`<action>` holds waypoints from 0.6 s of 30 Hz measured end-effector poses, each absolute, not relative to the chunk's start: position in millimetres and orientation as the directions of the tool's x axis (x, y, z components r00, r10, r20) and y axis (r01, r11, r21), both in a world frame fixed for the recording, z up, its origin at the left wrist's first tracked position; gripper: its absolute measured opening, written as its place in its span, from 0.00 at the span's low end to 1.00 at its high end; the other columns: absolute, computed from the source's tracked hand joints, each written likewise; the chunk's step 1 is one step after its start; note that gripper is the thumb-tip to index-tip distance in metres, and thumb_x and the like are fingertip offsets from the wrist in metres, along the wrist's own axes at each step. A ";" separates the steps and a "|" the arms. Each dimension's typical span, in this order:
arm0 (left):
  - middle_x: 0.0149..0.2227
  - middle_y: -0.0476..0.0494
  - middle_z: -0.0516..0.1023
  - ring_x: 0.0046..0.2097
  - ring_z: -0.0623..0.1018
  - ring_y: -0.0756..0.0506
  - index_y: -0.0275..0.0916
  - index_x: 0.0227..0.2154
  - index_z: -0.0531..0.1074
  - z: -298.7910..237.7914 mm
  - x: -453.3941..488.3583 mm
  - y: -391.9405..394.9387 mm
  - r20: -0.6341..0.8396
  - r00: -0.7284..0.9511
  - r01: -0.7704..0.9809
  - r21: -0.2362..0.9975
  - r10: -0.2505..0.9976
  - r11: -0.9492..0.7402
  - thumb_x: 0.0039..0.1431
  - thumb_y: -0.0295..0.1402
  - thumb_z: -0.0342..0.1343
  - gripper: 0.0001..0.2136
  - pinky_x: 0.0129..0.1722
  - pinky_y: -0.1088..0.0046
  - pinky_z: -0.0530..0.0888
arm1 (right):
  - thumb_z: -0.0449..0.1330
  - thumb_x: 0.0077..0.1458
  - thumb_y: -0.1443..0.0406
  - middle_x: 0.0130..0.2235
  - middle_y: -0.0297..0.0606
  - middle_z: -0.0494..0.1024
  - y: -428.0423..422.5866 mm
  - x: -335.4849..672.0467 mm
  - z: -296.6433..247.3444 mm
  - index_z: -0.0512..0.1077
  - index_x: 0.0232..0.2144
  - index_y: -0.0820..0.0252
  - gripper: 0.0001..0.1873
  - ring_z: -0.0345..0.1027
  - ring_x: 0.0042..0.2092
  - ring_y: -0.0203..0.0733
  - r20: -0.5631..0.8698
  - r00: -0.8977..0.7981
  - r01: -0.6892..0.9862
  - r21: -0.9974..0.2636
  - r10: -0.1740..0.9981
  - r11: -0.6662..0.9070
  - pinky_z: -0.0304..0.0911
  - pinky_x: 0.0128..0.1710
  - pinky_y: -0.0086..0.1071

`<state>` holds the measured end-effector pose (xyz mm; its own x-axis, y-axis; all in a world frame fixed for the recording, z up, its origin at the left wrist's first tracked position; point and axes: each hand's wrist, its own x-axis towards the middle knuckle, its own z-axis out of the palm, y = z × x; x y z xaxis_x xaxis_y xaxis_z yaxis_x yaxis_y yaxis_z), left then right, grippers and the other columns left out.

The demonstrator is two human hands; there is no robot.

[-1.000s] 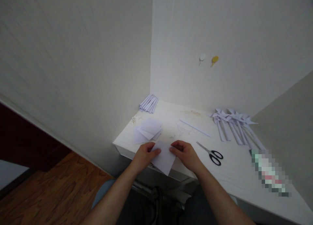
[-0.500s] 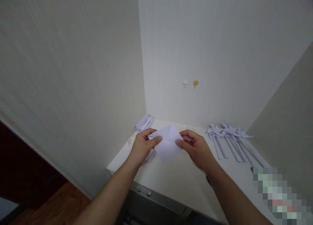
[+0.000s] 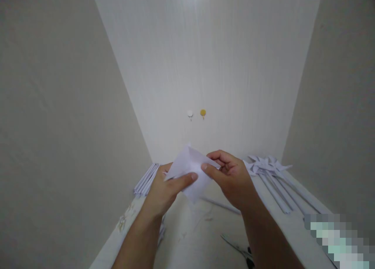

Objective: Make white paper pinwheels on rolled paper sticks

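I hold a folded white sheet of paper (image 3: 190,171) up in the air above the white table (image 3: 190,237). My left hand (image 3: 164,193) pinches its left side, thumb across the front. My right hand (image 3: 233,179) pinches the right edge between thumb and fingers. The paper is tilted, with one corner up and one pointing down.
A bundle of rolled paper sticks (image 3: 145,179) lies at the left wall. Several paper pinwheels on sticks (image 3: 271,175) lie at the back right. Scissors (image 3: 238,249) and a thin paper strip (image 3: 219,204) lie on the table below my hands. Two small hooks (image 3: 196,113) are on the back wall.
Both hands lifted the paper off the table edge and up into the air. The view swung to the right and up, so the walls fill most of it.
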<state>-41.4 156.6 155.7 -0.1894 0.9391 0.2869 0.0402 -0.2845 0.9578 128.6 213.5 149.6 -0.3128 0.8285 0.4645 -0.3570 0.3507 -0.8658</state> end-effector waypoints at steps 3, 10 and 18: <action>0.35 0.38 0.85 0.36 0.82 0.40 0.32 0.36 0.83 147.1 -35.4 179.5 0.354 -0.292 -0.021 0.926 0.888 -0.376 0.46 0.37 0.74 0.16 0.37 0.67 0.78 | 0.68 0.55 0.59 0.30 0.31 0.79 226.4 126.8 148.0 0.71 0.47 0.55 0.19 0.73 0.29 0.37 0.493 -0.200 -0.379 -0.836 0.847 0.398 0.71 0.30 0.30; 0.41 0.38 0.87 0.43 0.85 0.37 0.33 0.45 0.81 145.1 -21.5 208.0 0.263 -0.461 -0.323 0.840 0.847 -0.436 0.43 0.35 0.75 0.24 0.40 0.67 0.81 | 0.62 0.60 0.70 0.42 0.36 0.82 235.1 143.3 147.2 0.76 0.50 0.49 0.16 0.76 0.38 0.40 0.711 -0.262 0.002 -0.675 0.652 0.737 0.72 0.40 0.33; 0.39 0.40 0.86 0.39 0.84 0.40 0.34 0.43 0.82 140.6 -26.7 207.9 0.307 -0.463 -0.295 0.831 0.832 -0.471 0.47 0.36 0.73 0.20 0.38 0.68 0.81 | 0.65 0.58 0.72 0.38 0.35 0.83 233.0 132.5 149.7 0.80 0.36 0.52 0.09 0.76 0.40 0.42 0.736 -0.403 0.010 -0.591 0.545 0.806 0.73 0.42 0.35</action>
<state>-26.7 207.9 140.6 -0.4628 0.8318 0.3066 -0.2951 -0.4707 0.8315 132.5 233.0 149.7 -0.4026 0.5447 0.7357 0.0100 0.8063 -0.5915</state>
